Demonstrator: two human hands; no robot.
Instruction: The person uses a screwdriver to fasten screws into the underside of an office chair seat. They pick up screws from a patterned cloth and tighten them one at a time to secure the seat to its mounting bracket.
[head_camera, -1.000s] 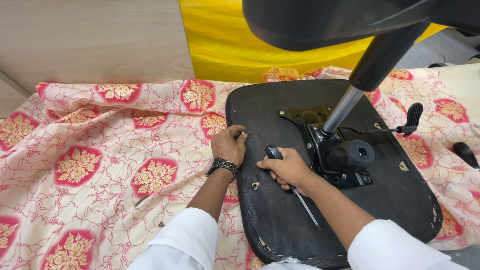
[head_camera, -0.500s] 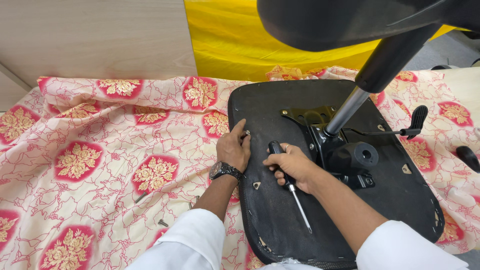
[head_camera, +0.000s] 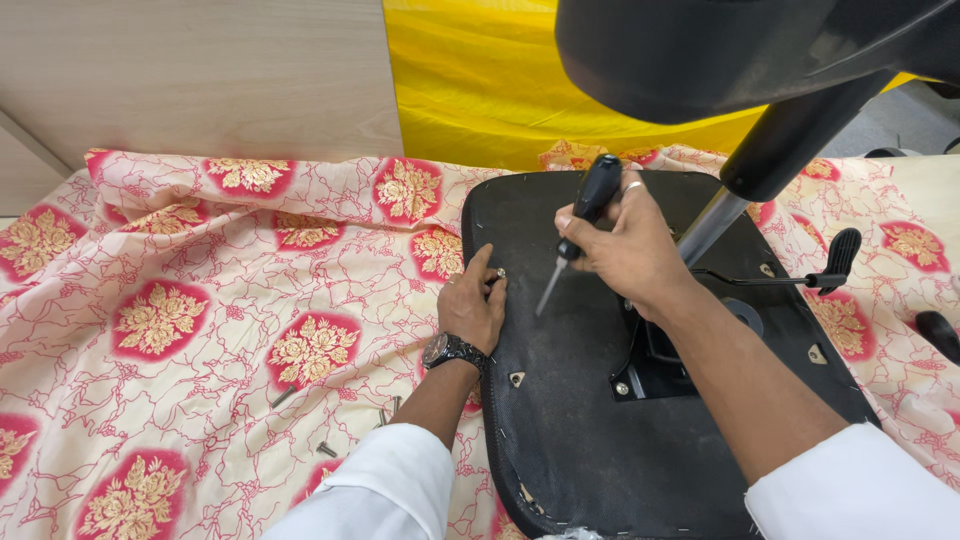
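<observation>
Black chair seat (head_camera: 600, 440), flipped bottom-up, is lying on a red-and-cream floral cloth (head_camera: 200, 330) that covers the tabletop, so you're looking straight at its underside. Right hand (head_camera: 630, 250) has its fingers wrapped tight around the black handle of a screwdriver (head_camera: 585, 215), shaft angled down with the tip just above the seat's left side, close to the left hand. Left hand (head_camera: 472, 305) rests at the seat's left edge, and its fingers look pinched on something small and shiny, likely a screw, though it's too tiny to be sure. There's a dark watch (head_camera: 450, 350) on that wrist.

Progress-wise, I'd call it somewhere in the middle. The metal mechanism plate (head_camera: 650, 365) with its lever (head_camera: 800, 275) sits on the seat, and the gas cylinder (head_camera: 715, 225) rises from it toward the chair base (head_camera: 720, 50) up top. One bolt shows in the plate's near corner. A few loose screws (head_camera: 385, 410) lie on the cloth just left of the seat, so there's fastener work left.

Behind it all are a wooden panel (head_camera: 200, 70) and a yellow sheet (head_camera: 480, 80).
</observation>
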